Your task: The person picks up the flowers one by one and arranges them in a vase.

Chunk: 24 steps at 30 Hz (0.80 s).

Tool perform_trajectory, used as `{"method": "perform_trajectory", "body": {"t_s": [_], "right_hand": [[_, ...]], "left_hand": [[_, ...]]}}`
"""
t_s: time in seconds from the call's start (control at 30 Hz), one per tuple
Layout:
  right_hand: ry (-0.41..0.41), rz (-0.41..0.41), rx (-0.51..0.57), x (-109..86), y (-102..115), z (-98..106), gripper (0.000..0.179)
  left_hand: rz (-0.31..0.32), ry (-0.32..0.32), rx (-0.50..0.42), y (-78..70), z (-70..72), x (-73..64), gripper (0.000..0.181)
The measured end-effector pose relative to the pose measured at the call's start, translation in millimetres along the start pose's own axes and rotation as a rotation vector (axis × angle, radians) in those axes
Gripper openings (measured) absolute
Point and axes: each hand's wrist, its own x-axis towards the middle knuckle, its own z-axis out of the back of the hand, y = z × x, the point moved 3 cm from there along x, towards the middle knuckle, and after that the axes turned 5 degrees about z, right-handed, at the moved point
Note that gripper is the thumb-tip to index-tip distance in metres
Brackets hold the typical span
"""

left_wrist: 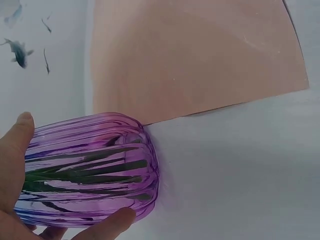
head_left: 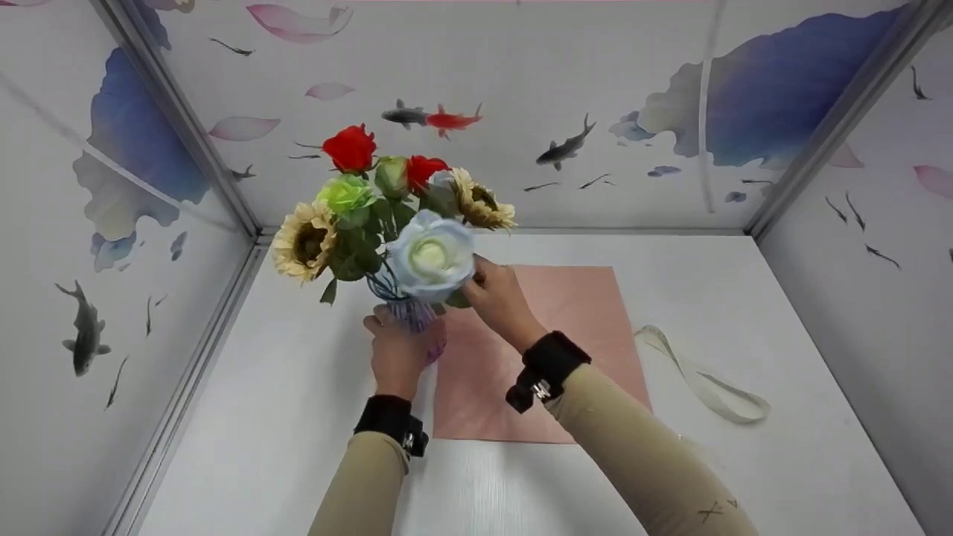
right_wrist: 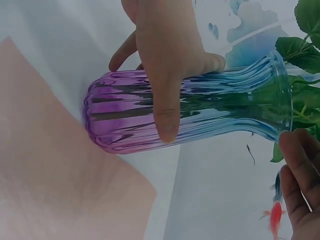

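Note:
A ribbed glass vase (right_wrist: 225,112), purple at the base and blue towards the flared rim, holds the bouquet's green stems. My left hand (head_left: 400,356) grips its lower body, thumb and fingers wrapped round the glass (left_wrist: 85,167). In the head view my right hand (head_left: 505,299) is beside the pale blue rose (head_left: 432,255), which partly hides its fingertips. The right wrist view shows that hand's fingers (right_wrist: 297,150) extended, with one fingertip at the vase rim. Red roses (head_left: 350,149), a green rose (head_left: 346,193) and cream sunflowers (head_left: 307,242) fill the bouquet.
A pink sheet (head_left: 543,350) lies flat on the white table (head_left: 253,447), to the right of the vase. Farther right is a loosely looped pale ribbon-like strip (head_left: 707,383). Printed wall panels (head_left: 521,67) enclose the table at the back and sides.

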Motion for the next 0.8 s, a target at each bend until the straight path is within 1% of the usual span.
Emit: {"method": "perform_trajectory", "body": {"t_s": [0.03,0.13,0.2,0.27,0.37,0.5,0.57,0.63,0.7,0.8], "right_hand": [[0.025,-0.011,-0.023,-3.4,-2,2,0.028],[0.059,-0.042,0.023,-12.3,-12,11,0.038],[0.051,-0.058,0.050,-19.0,-21,18,0.040],[0.035,-0.075,0.060,-26.1,-30,27,0.040],[0.013,-0.112,0.068,-37.2,-45,40,0.036],[-0.026,-0.159,0.039,-51.6,-61,58,0.032],[-0.050,-0.174,0.000,-57.6,-67,66,0.032],[-0.070,-0.182,-0.063,-62.8,-72,76,0.032],[-0.083,-0.188,-0.130,-67.6,-75,85,0.033],[-0.081,-0.201,-0.250,-74.6,-81,100,0.036]], "left_hand": [[-0.009,-0.008,0.001,-0.1,-0.3,-0.6,0.101],[-0.016,-0.027,0.013,-0.2,-0.8,-1.0,0.095],[-0.019,-0.041,0.024,-0.6,-1.4,0.0,0.097],[-0.032,-0.064,0.057,-1.2,-1.6,1.8,0.100],[-0.051,-0.093,0.084,-2.3,-2.1,4.6,0.105],[-0.057,-0.098,0.086,-4.4,-2.3,7.0,0.108],[-0.057,-0.085,0.083,-5.1,-2.5,8.3,0.110],[-0.051,-0.058,0.064,-4.7,-2.1,9.5,0.111],[-0.048,-0.016,0.041,-2.8,-1.0,10.6,0.113],[-0.051,0.061,0.016,2.0,2.5,10.4,0.120]]}}
